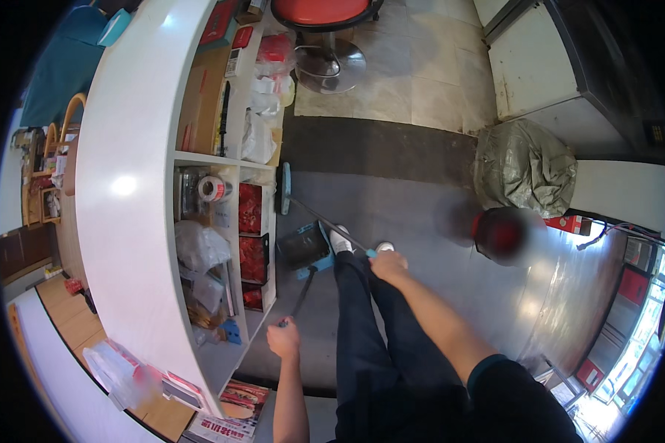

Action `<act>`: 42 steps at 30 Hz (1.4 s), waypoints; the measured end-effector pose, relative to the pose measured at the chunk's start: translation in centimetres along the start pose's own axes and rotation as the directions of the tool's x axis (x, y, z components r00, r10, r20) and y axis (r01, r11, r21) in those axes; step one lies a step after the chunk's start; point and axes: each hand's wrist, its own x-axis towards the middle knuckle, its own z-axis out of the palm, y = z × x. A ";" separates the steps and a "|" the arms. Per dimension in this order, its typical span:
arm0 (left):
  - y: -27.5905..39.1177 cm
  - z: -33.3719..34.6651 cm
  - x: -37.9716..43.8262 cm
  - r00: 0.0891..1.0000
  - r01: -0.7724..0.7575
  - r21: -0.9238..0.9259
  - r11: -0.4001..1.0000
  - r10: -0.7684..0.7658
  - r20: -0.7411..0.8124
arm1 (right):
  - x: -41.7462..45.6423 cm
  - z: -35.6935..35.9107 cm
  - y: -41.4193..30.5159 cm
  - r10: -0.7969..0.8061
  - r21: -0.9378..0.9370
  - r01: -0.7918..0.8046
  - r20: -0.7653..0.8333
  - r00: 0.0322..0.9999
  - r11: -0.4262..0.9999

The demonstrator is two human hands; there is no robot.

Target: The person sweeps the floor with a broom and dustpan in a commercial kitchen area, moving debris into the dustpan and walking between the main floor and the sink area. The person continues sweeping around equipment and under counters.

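My left hand (284,338) is closed around the handle of a long-handled dustpan (303,247). The pan is blue with a dark inside and rests on the grey floor, close to the shelf's base. In my right hand (389,266) is the blue-tipped end of a broom's thin pole. The broom head (286,188), light blue, lies along the foot of the shelf, ahead of the dustpan. Its bristles are hard to make out. My white shoe (341,239) stands just right of the pan.
A long white shelf unit (127,221) runs along the left, filled with boxes, plastic bags and a tape roll (211,189). A red stool (324,61) with a round metal base stands ahead. At right are a grey plastic-covered bundle (523,166) and a blurred red object (501,235).
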 end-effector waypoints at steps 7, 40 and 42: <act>0.7 -0.5 -0.4 1.000 0.023 0.015 1.000 -0.022 -0.012 | -5.1 3.7 17.5 0.301 0.090 -0.308 0.083 0.950 0.947; 3.6 -0.3 -0.8 1.000 -0.019 0.013 1.000 0.019 0.022 | -17.0 6.9 15.8 0.390 0.834 -0.552 0.513 0.765 -0.017; 4.4 -0.4 -1.2 1.000 -0.021 0.022 1.000 0.021 0.012 | -17.6 4.5 19.0 0.415 0.860 -0.510 0.461 0.784 0.008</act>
